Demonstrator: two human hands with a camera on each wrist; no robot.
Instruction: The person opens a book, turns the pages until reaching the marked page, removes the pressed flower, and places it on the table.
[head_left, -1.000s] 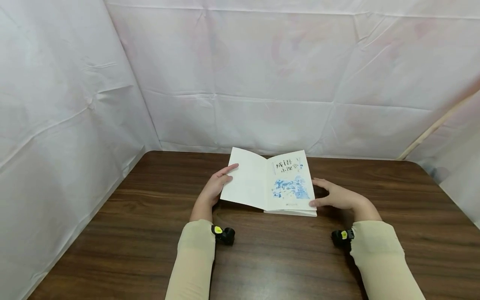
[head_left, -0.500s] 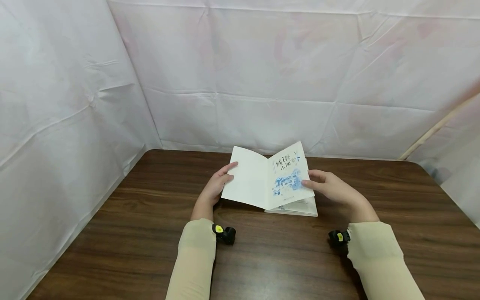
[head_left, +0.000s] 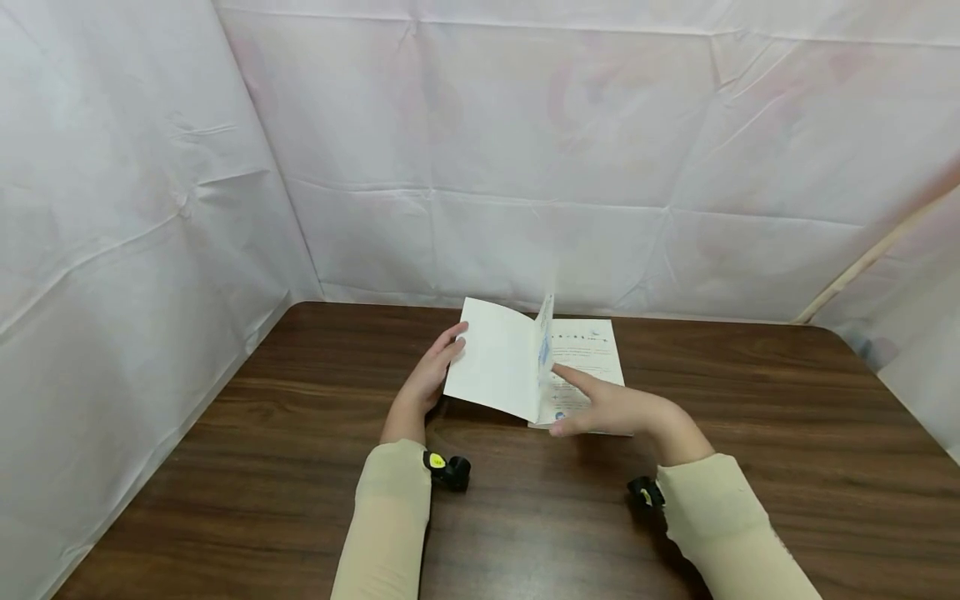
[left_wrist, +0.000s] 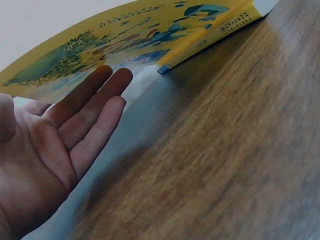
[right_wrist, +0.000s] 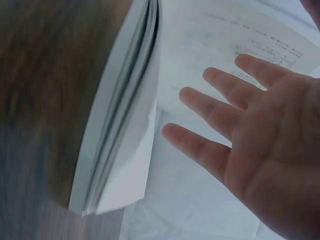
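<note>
I see my left hand [head_left: 424, 385] with fingers [left_wrist: 95, 107] straight and released, propping the book's [head_left: 536, 367] yellow cover [left_wrist: 125, 42] from beneath at the book's left edge, so the cover is lifted off the tabletop [head_left: 300, 467]. My right hand [head_left: 611, 410] is also released, fingers [right_wrist: 215, 112] spread and straight over the book's right-hand printed page, the forefinger reaching toward a leaf [head_left: 545, 346] that stands nearly upright at the spine; I cannot tell whether a fingertip touches it. The book lies open at the far middle of the tabletop, its right half flat on the wood. Behind the book, close to its far edge, a white sheet backdrop [head_left: 480, 167] closes the space; the same sheeting walls off the side left of the book. Nearer than the book the wood is bare apart from my two sleeves [head_left: 386, 517] and the wrist cameras [head_left: 447, 468]. Right of the book the tabletop runs wide to its rounded corner.
</note>
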